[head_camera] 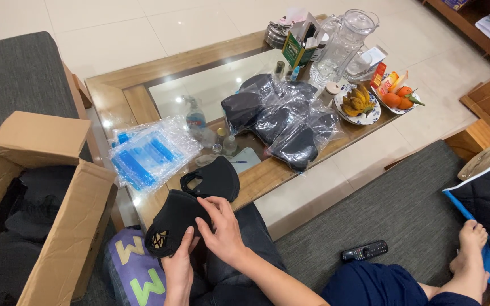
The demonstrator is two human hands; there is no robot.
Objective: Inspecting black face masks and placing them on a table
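A black face mask (172, 218) is held over the person's lap, at the near edge of the coffee table (114, 90). The left hand (178, 266) grasps it from below, thumb against its lower edge. The right hand (221, 226) grips its right side, fingers curled onto the fabric. A second black mask (214, 178) lies on the table edge just beyond the hands. Left of it lies a stack of clear plastic bags (148, 153); farther back, bagged black masks (282, 119). An open cardboard box (46, 215) stands at the left. A remote control (364, 250) lies on the grey rug (404, 209), well apart to the right.
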